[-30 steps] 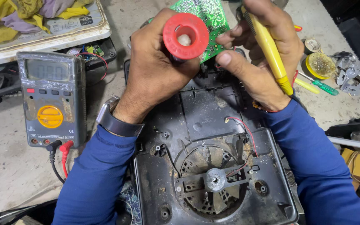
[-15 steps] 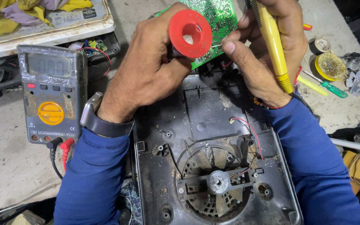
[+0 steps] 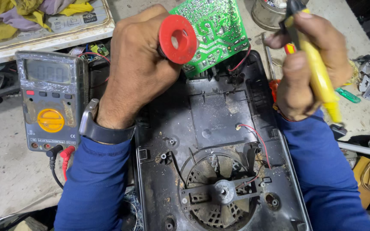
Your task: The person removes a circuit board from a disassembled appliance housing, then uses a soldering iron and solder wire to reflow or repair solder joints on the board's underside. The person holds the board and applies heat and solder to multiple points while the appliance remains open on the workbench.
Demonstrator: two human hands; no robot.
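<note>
Two hands work above the dusty black case (image 3: 219, 128): the left hand (image 3: 135, 68) squeezes a red spool (image 3: 177, 39) at 12 o'clock beside the green board (image 3: 213, 30), the right hand (image 3: 309, 64) grips a yellow iron (image 3: 317, 72) at 2 o'clock, likely soldering, needing a steady tip.

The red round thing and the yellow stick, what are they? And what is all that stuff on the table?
This picture comes from a camera worn on a person's head, looking down at their own two hands. The left hand holds a red spool. The right hand holds a yellow-handled tool, probably a soldering iron. Between them a green circuit board tilts up over an opened black casing with a dusty fan inside. To the left lies a grey meter with an orange dial, used for checking electricity.
</note>
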